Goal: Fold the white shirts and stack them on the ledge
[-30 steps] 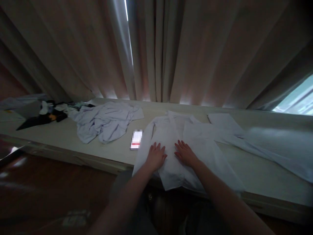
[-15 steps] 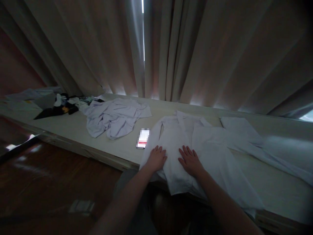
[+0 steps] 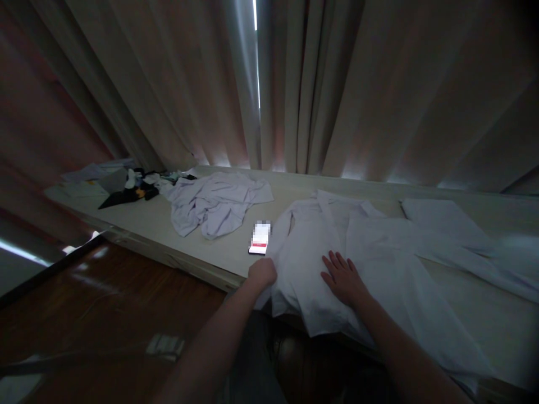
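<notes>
A white long-sleeved shirt (image 3: 309,264) lies spread on the pale ledge, its collar toward the curtain and its hem hanging over the front edge. My left hand (image 3: 263,272) is closed at the shirt's left sleeve, near the ledge's front edge; the cloth between its fingers is mostly hidden. Flat on the middle of the shirt rests my right hand (image 3: 343,278), fingers spread. Just beyond my left hand lies a phone (image 3: 260,238) with a lit, blurred screen.
A crumpled pale lilac garment (image 3: 219,203) lies left of the phone. Farther left are papers (image 3: 99,171) and a dark heap of small items (image 3: 135,191). More white cloth (image 3: 446,224) stretches right along the ledge (image 3: 202,258). Curtains (image 3: 202,84) hang behind.
My left hand has moved off the shirt's front to the sleeve on the left and closed there. My right hand stays flat on the shirt. The view has turned slightly left.
</notes>
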The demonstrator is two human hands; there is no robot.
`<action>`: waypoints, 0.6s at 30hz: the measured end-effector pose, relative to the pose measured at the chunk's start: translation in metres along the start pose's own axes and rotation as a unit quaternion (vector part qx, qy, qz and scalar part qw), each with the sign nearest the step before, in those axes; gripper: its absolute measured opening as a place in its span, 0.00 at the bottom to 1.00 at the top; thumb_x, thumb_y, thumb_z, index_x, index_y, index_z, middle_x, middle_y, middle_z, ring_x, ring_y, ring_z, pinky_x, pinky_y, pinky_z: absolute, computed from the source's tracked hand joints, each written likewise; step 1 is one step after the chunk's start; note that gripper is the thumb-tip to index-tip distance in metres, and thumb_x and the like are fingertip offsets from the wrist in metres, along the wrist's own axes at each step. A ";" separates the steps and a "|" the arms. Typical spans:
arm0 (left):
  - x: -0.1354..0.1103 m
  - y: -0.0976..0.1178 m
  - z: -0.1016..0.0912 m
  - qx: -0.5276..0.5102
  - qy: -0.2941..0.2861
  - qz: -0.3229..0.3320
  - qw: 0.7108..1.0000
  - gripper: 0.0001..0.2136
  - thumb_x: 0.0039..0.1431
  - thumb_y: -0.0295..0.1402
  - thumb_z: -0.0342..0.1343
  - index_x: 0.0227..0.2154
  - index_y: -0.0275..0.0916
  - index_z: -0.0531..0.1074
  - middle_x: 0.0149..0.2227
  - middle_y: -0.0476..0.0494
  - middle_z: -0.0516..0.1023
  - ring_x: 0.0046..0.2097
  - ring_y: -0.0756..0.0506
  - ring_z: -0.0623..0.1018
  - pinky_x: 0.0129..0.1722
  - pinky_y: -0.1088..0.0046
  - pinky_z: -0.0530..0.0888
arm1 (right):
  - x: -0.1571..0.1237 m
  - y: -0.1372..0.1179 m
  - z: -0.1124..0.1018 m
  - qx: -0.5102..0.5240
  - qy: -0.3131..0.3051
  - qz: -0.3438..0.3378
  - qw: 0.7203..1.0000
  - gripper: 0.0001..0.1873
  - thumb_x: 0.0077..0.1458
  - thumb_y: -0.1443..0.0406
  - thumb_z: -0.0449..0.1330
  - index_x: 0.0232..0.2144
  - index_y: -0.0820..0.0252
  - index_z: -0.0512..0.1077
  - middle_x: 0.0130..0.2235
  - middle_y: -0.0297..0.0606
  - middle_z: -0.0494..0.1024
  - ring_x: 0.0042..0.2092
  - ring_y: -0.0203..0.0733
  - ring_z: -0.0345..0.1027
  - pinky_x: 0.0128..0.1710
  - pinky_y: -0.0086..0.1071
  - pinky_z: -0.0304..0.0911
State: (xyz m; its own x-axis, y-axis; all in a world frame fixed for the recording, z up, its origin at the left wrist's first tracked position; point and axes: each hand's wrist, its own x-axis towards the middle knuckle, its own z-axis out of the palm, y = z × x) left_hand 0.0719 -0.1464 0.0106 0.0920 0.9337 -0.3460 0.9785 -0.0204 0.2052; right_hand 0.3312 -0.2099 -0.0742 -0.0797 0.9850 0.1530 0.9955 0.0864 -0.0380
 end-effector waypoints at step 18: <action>0.109 -0.065 -0.158 -0.074 0.318 -0.090 0.941 0.23 0.55 0.32 0.44 0.54 0.35 0.51 0.42 0.31 0.72 0.45 0.39 0.73 0.41 0.65 0.67 | 0.002 0.002 0.010 -0.003 0.028 -0.008 1.000 0.30 0.57 0.51 0.40 0.58 0.55 0.54 0.62 0.39 0.48 0.62 0.48 0.35 0.58 0.50 0.34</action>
State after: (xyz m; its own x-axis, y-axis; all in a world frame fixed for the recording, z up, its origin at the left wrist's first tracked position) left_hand -0.0106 0.0128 0.1046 -0.2469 0.9437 0.2203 0.9272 0.1640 0.3366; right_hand 0.3330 -0.2059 -0.0834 -0.0927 0.9736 0.2085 0.9944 0.1010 -0.0294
